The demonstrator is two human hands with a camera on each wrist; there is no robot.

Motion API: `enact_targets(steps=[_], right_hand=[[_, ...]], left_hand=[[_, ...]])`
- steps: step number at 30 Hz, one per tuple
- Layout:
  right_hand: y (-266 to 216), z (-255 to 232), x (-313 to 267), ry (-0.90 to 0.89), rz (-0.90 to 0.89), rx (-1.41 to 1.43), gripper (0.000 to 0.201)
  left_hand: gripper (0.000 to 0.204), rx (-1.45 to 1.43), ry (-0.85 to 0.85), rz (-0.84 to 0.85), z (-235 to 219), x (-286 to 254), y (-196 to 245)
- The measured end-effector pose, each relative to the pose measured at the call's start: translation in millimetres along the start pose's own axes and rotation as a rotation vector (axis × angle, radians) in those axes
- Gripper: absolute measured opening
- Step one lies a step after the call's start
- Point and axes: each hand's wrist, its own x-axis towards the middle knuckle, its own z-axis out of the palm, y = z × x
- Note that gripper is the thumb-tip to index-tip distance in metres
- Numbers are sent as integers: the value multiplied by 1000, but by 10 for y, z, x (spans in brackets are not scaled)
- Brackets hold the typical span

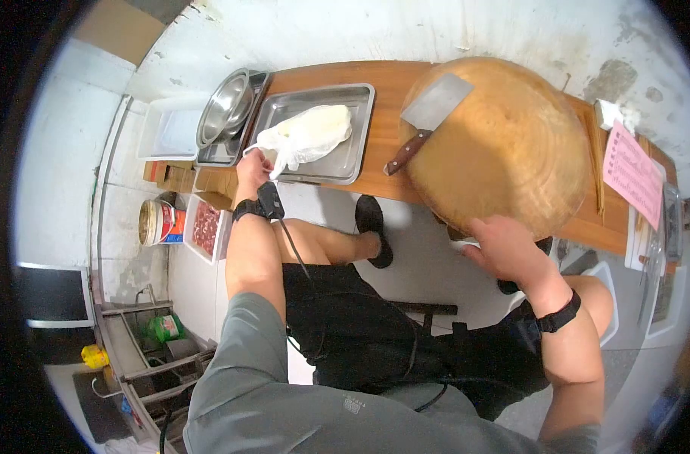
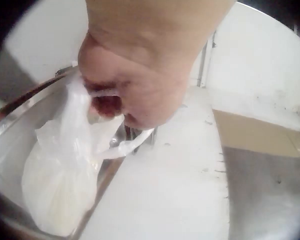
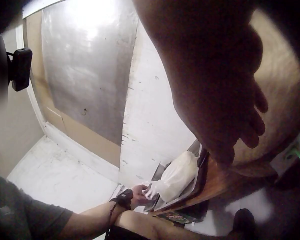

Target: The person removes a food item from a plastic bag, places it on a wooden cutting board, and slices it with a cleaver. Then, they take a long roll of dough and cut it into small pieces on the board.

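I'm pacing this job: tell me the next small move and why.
Probably lift the bag from the tray with the left hand: it grips the bag's loose end, while the filled part rests in the tray.

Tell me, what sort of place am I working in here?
Probably a small kitchen or food-prep corner: a cleaver lies on a thick round chopping block, and a white tub nearby holds what looks like raw meat.
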Motion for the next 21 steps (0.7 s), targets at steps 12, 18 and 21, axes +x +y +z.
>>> enact_targets(steps=[12, 18, 21], right_hand=[[-9, -3, 5, -31, 16, 32, 28], [-17, -22, -10, 2, 17, 56, 28], [-1, 1, -26, 15, 24, 49, 29]], left_hand=[[47, 974, 330, 1082, 403, -591, 799], [32, 1212, -177, 480, 551, -518, 564], [34, 1256, -208, 350, 481, -340, 294]])
